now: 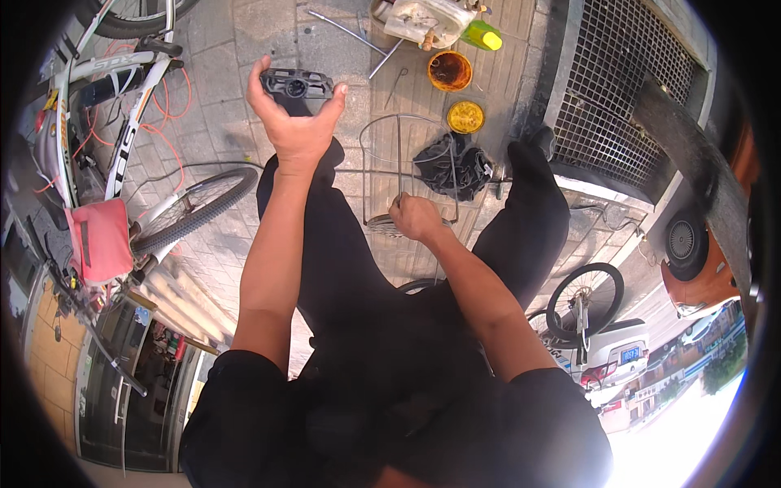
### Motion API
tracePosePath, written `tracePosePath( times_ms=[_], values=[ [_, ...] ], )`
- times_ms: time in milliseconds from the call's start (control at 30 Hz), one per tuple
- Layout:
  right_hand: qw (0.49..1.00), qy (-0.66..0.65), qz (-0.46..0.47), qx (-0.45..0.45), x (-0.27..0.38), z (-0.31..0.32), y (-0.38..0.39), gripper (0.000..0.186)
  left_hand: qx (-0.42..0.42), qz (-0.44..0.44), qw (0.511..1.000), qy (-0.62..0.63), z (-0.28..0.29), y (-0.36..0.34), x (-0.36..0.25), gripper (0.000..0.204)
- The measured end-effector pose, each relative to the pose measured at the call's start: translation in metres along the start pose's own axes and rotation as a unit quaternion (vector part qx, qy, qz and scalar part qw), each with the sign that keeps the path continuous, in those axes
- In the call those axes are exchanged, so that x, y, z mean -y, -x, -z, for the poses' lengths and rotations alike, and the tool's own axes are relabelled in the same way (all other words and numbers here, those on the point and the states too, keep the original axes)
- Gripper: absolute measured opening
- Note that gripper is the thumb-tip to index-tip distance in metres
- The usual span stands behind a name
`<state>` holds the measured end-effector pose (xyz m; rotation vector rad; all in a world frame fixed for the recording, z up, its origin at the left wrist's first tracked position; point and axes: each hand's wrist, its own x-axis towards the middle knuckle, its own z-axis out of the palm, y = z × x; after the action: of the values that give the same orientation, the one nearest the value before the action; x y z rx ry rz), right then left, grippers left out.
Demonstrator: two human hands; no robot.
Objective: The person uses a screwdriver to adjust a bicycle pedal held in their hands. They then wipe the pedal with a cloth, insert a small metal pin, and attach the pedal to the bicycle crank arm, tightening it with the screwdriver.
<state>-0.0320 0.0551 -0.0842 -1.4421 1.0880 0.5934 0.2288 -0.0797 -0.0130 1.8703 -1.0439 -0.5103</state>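
A black bicycle pedal (319, 84) is gripped in my left hand (294, 137), fingers and thumb curled round its two ends. It is held up above the paving, over my left foot. Between my knees my right hand (418, 218) is closed, and what is in its fingers is mostly hidden. Just beside those fingers lies a toothed metal ring (386, 228), partly covered by the hand. A thin wire frame (399, 154) rises around this spot. Close by, toward my right foot, lies a crumpled black bag (452, 168).
Ahead sit a yellow tub (465, 117), an orange-stained tin (450, 71), a green bottle (483, 36) and a metal rod tool (351, 34). At left are a white bicycle (122, 146) with a red bag (102, 242) and orange cable (169, 145). A metal grate (612, 89) lies right.
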Motion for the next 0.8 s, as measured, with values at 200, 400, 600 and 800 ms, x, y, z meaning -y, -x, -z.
tracePosePath(
  times_ms=[200,400,600,800],
  values=[
    [0.998,-0.049,-0.027,0.005,0.034,-0.028,-0.096,0.046,0.072,-0.127,0.989,0.021,-0.011,-0.062,0.082,0.112],
    [0.994,-0.058,-0.084,0.037,0.096,-0.049,-0.171,0.051,0.083,-0.233,0.967,0.059,-0.013,-0.129,0.100,0.101],
    [0.993,-0.059,-0.097,0.020,0.123,-0.035,-0.201,0.051,0.120,-0.270,0.955,0.004,-0.014,-0.154,0.103,0.114],
    [0.989,-0.113,-0.071,0.066,0.075,-0.098,-0.227,0.052,0.139,-0.330,0.934,0.020,-0.019,-0.167,0.093,0.114]
  ],
)
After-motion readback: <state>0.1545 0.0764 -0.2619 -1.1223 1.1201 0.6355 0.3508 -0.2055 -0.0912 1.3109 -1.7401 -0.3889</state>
